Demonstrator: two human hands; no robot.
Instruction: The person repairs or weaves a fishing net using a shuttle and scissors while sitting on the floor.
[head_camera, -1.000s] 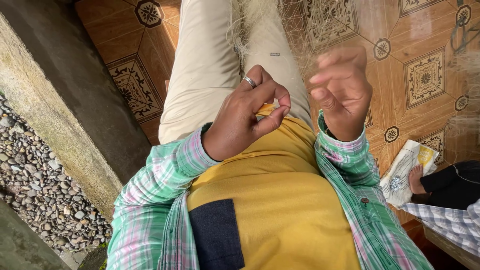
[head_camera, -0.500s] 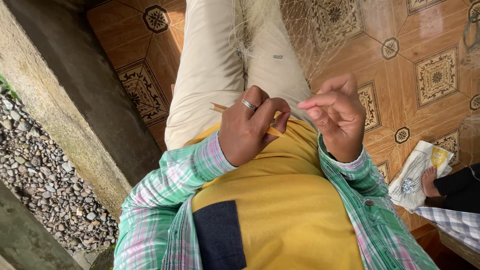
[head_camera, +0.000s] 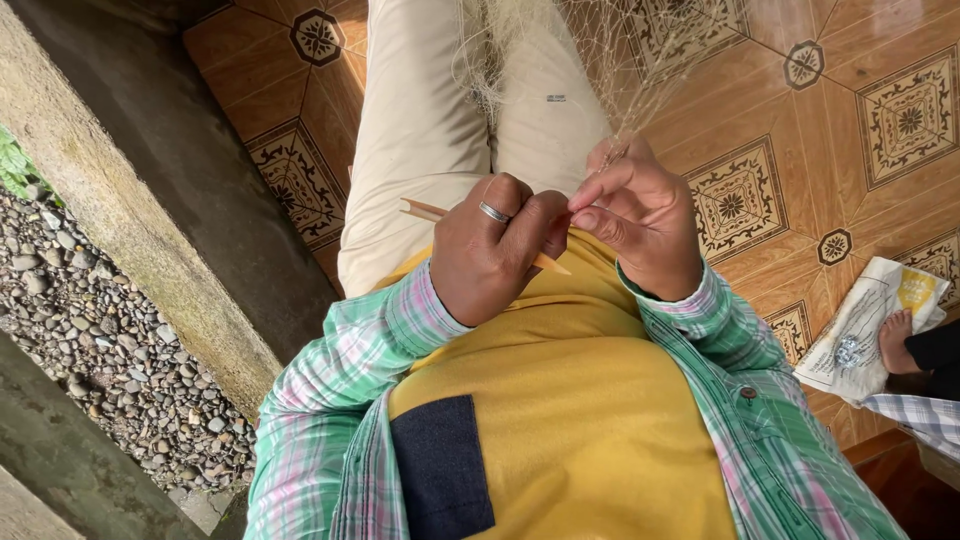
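Observation:
My left hand (head_camera: 490, 255), with a silver ring (head_camera: 494, 212) on one finger, is closed around a thin wooden netting stick (head_camera: 420, 210) whose ends poke out on both sides of the fist. My right hand (head_camera: 640, 215) touches it from the right, thumb and forefinger pinching a fine strand of the pale fishing net (head_camera: 620, 60). The net is draped over my beige trousers (head_camera: 420, 130) and the floor. Both hands hover over my lap, just above my yellow shirt (head_camera: 570, 420).
Brown patterned floor tiles (head_camera: 890, 120) lie around my legs. A concrete ledge (head_camera: 130, 230) runs along the left, with gravel (head_camera: 90, 340) beyond it. At the right edge another person's bare foot (head_camera: 897, 340) rests on a white printed bag (head_camera: 860, 330).
My right hand has come down and left until it touches my left hand. The stick now sticks out to the left of my left fist.

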